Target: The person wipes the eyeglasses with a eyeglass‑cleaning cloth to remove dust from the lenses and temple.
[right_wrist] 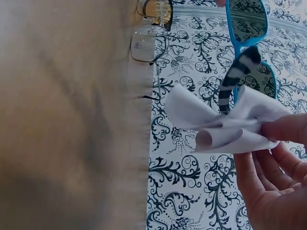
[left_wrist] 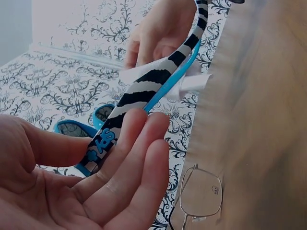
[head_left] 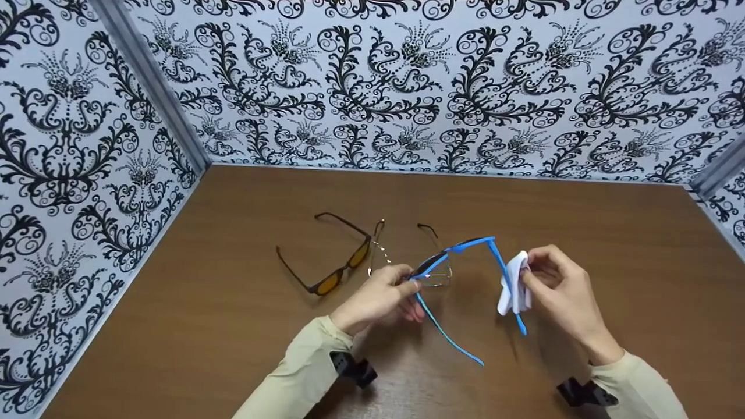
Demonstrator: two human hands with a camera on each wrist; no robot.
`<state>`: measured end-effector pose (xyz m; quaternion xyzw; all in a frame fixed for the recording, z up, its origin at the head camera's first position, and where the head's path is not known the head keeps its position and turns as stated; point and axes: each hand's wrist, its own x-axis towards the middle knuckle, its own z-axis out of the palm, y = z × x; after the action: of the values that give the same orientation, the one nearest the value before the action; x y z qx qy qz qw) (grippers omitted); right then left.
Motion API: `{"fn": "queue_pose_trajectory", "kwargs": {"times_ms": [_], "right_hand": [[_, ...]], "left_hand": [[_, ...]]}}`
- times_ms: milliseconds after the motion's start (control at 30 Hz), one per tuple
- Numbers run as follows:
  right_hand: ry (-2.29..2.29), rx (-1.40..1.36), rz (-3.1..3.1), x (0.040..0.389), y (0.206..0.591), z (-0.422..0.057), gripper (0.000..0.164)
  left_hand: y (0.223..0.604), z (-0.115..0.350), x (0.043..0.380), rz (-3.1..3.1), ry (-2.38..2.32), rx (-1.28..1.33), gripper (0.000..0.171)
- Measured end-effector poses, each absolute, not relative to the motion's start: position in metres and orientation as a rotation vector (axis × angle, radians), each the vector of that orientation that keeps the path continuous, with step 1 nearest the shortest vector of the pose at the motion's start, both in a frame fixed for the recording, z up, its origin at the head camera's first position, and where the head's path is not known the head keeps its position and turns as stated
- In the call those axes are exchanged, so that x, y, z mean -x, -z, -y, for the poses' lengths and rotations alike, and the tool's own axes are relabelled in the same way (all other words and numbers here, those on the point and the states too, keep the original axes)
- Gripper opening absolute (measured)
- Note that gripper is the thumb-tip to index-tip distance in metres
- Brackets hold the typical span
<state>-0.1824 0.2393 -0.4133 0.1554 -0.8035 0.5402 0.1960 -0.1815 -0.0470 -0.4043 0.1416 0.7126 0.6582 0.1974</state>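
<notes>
Blue-framed sunglasses [head_left: 470,244] with dark lenses are held up above the table, their arms unfolded. My left hand [head_left: 381,294] pinches them near one hinge; in the left wrist view the thumb and fingers grip a zebra-striped arm [left_wrist: 144,88] of the sunglasses. My right hand [head_left: 564,291] pinches a white cloth [head_left: 514,284] folded around the other arm of the sunglasses. In the right wrist view, that cloth [right_wrist: 225,120] bunches over the striped arm, hiding part of it.
Black-framed glasses with orange lenses [head_left: 329,281] lie unfolded on the wooden table [head_left: 233,233], left of the sunglasses. Thin metal-framed clear glasses [left_wrist: 201,191] lie behind the left hand. Patterned walls [head_left: 407,75] stand at the back and sides.
</notes>
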Motion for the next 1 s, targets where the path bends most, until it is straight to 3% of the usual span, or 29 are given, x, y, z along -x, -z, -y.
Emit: {"fn": "queue_pose_trajectory", "kwargs": {"times_ms": [533,1000], "right_hand": [[-1.518,-0.471,2.326,0.159,0.419,-0.246,0.026],[-1.523,-0.431,2.342,0.178,0.416,-0.238,0.019]], "left_hand": [[0.398,0.061,0.191,-1.969,-1.926,-0.358,0.011],[0.400,0.057,0.183,-1.945,-1.761,-0.484,0.010]]}}
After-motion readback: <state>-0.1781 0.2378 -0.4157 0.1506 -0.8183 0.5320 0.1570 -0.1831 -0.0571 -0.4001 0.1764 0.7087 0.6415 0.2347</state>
